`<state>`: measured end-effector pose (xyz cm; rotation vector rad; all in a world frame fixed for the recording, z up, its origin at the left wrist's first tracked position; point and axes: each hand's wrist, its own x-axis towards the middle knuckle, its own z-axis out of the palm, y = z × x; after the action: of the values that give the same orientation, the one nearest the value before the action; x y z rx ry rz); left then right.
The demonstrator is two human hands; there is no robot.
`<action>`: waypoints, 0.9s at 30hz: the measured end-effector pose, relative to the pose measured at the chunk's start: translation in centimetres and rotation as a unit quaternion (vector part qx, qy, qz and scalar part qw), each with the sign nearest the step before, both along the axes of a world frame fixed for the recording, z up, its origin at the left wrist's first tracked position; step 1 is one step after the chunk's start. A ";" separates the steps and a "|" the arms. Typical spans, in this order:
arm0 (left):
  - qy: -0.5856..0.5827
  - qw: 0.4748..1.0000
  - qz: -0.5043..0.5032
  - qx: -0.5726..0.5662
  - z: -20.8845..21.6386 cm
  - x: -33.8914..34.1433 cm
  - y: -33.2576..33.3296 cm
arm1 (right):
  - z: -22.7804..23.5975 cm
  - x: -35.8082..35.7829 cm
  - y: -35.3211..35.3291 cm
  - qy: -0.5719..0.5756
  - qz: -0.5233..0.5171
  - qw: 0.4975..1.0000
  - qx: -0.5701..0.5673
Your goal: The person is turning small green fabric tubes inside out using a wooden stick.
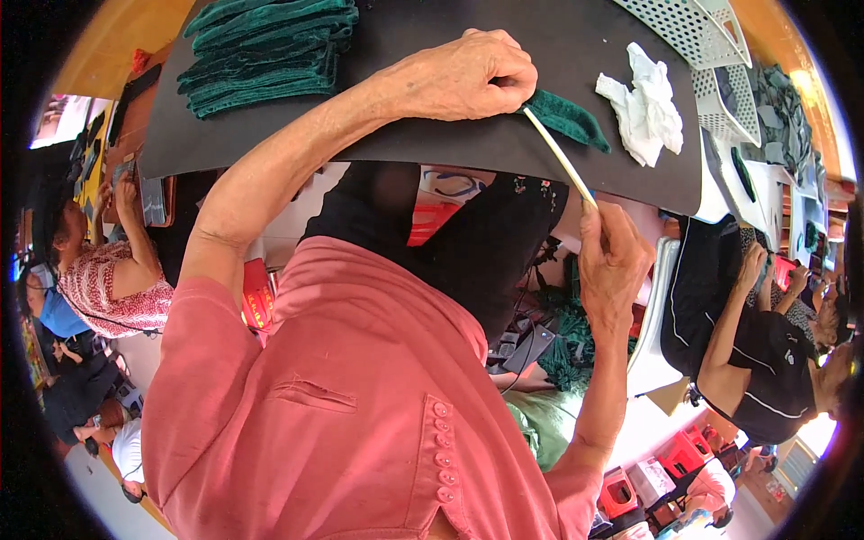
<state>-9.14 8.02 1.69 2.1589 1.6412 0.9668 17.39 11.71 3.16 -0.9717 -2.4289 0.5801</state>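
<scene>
Above the dark table my left hand (481, 76) is closed, with the fingers curled in a pinch on the end of a green velvet strip (569, 120). The strip's free end lies to the right of the hand. My right hand (614, 256), at the table's near edge, pinches the lower end of a thin pale stick (560, 155). The stick slants up and left to my left fingers, where its tip meets the velvet. My left fingers hide whether that tip is inside the strip. A crumpled white cloth or tissue (646, 106) lies to the right of the strip.
Stacked green velvet strips (265, 58) lie at the table's far left. White perforated baskets (688, 31) stand at the far right, beside a heap of dark grey-green fabric (792, 112). People sit on both sides: one in a patterned top (117, 283), another in black (774, 360).
</scene>
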 end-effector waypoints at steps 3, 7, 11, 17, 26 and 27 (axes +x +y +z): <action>0.008 1.000 -0.001 0.023 0.0 0.0 -0.1 | 0.0 -0.3 0.1 -0.001 -0.007 1.000 0.023; -0.002 1.000 -0.005 -0.002 -0.2 -0.1 0.1 | -0.3 -0.3 0.3 -0.028 0.013 0.996 0.082; 0.002 1.000 -0.016 0.001 -0.3 -0.3 0.2 | 0.0 -0.2 0.4 -0.039 0.029 0.992 0.114; 0.012 1.000 -0.017 0.001 0.4 0.3 -0.1 | -0.3 -0.6 0.3 -0.018 0.019 0.991 0.128; 0.181 0.970 -0.021 0.162 1.4 3.8 -1.1 | -0.1 -1.9 0.6 -0.022 0.029 0.996 0.087; 0.209 0.964 -0.026 0.164 1.6 4.6 -1.5 | -0.4 -2.2 0.7 -0.016 0.036 0.995 0.087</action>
<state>-4.54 6.57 3.30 2.7718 1.6776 0.8594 15.18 12.40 2.73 -0.8307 -2.5031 0.3729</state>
